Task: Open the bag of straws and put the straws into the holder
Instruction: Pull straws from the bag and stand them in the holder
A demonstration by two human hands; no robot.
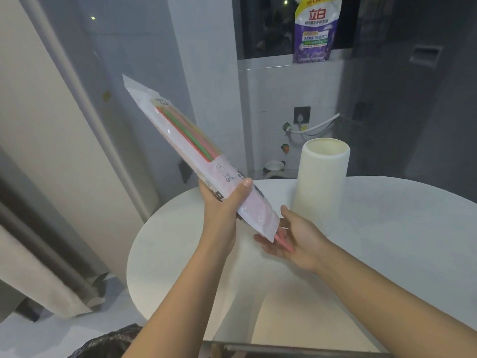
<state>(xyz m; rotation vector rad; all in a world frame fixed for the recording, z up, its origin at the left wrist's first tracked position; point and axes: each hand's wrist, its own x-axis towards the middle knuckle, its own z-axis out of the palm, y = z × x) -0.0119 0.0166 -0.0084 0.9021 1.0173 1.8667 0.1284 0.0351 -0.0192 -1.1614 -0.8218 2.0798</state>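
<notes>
My left hand (222, 202) grips a long pink-and-clear bag of straws (185, 143) around its lower part and holds it tilted, top end up to the left, low end down to the right. Green and pink straws show through the clear window. Pink straw ends (282, 241) stick out of the bag's low end and rest on my right hand (296, 239), which lies palm up with fingers spread just under that end. The holder (322, 177), a tall cream cylinder with an open top, stands upright on the white table (400, 228) just behind my right hand.
The table is round-edged, with its left rim near a grey and cream curtain (51, 254). A black bag (108, 342) lies at the bottom left on the floor. Behind the table are a tiled wall, a hose and a purple detergent pouch (316, 29) on the window ledge.
</notes>
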